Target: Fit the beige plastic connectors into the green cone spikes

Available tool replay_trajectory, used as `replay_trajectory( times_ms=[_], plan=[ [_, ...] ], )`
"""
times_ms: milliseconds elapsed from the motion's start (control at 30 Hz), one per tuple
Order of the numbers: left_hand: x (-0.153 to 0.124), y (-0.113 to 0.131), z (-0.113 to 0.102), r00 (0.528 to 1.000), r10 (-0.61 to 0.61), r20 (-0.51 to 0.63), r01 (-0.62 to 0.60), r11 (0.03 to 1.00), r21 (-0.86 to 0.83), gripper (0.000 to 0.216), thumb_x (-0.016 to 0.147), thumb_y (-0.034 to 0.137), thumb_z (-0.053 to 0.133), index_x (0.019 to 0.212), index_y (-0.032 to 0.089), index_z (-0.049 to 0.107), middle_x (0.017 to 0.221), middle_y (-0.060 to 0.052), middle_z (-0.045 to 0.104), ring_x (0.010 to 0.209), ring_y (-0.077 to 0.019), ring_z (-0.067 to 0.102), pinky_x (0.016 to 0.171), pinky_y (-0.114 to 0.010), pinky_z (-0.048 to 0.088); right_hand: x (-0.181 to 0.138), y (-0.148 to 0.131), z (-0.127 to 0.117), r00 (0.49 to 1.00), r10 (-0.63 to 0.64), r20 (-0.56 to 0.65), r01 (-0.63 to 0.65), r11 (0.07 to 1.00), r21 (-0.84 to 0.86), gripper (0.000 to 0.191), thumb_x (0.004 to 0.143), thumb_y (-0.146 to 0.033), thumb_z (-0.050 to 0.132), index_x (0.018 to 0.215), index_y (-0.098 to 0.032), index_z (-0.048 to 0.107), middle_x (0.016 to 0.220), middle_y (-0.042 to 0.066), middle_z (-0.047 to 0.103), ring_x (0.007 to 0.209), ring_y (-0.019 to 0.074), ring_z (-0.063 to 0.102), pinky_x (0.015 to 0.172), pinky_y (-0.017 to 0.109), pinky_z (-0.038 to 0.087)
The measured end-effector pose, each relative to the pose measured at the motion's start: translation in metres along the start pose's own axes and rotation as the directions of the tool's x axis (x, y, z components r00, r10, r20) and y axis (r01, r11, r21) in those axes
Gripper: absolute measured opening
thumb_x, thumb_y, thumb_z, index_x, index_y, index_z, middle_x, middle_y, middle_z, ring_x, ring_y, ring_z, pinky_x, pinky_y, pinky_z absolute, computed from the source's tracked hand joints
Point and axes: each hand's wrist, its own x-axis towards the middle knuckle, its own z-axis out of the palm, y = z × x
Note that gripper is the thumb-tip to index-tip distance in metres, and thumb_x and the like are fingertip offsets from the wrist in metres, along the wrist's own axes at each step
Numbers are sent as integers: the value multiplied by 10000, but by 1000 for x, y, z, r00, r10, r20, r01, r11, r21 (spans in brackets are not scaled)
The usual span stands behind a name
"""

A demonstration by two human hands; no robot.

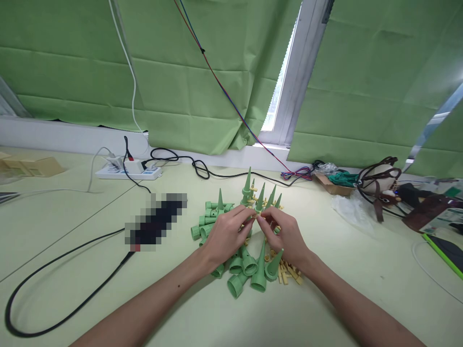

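Head view: the work in hand is judged partly complete. The left hand (227,233) and the right hand (287,234) meet above the cluttered middle of the table (173,299), thumbs and forefingers pinched narrow, apparently on a green cone (260,196) with yellow at its base; the fingers hide the exact hold. Probably done: the far group of upright cones (247,183), beside which yellow pegs (252,189) project. Probably left: the loose green parts (236,285), lying left and near, and the loose yellow pieces (284,278) at near right, partly behind the right hand. Count: two hands; seven cone tips distinguishable, the pinched one included: one far left, four far centre to right, two near right. Green parts and yellow pieces overlap; exact totals cannot be told.
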Motion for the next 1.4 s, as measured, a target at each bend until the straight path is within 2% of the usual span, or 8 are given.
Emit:
replay_trajectory(
  times_ms=[133,300,500,600,733,933,1133,1400],
  plan=[
    [-1,-1,2,997,-61,-41,60,998,-15,177,928,169,493,1099,192,536,788,6,569,630,-118,519,588,-231,403,-1,1,1,1000,-6,-11,6,1000,5,141,953,-258,507,838,-197,561,714,10,590,587,131,523,545,264,438],
    [-1,-2,2,985,-160,-59,160,987,3,293,909,218,526,1195,197,464,845,10,545,542,-91,443,558,-239,385,0,1,0,999,-4,-41,5,1000,3,128,950,-241,509,851,-193,574,739,16,599,608,134,535,553,261,443],
    [2,0,0,970,-241,19,240,970,25,354,916,272,521,1257,200,457,980,-33,584,620,-128,512,611,-273,424,2,3,0,996,15,-90,-17,1000,-18,101,938,-229,525,874,-185,590,759,27,619,641,142,564,570,262,459],
    [3,0,0,965,-241,104,236,970,56,251,917,261,518,1158,195,540,1007,-46,601,717,-165,557,660,-295,436,2,5,0,995,21,-102,-23,999,-24,99,937,-227,528,887,-181,600,770,29,631,645,141,573,573,261,464],
    [2,-1,1,958,-234,167,217,969,115,67,901,229,532,928,179,568,896,-38,602,787,-201,567,665,-309,419,3,6,0,994,29,-105,-32,999,-26,95,933,-223,533,889,-183,607,772,28,642,641,139,571,567,256,464],
    [2,-3,2,948,-242,209,216,967,138,106,900,201,515,798,184,490,824,-24,578,736,-191,543,612,-293,383,2,8,1,995,26,-92,-29,999,-26,99,933,-224,531,876,-187,603,761,23,634,644,139,569,569,251,454],
    [3,-2,1,954,-236,185,222,971,90,164,915,210,483,757,193,441,740,-10,557,666,-178,510,580,-277,340,2,11,1,996,51,-72,-51,999,-8,105,935,-220,526,866,-187,598,762,25,638,648,143,565,569,252,440],
    [5,3,-2,949,-310,63,315,942,-113,211,971,298,428,785,208,383,628,44,458,525,-117,404,527,-242,302,1,12,2,999,39,-15,-40,999,-12,130,947,-227,512,858,-183,597,737,17,617,616,133,527,579,255,422]
  ],
)
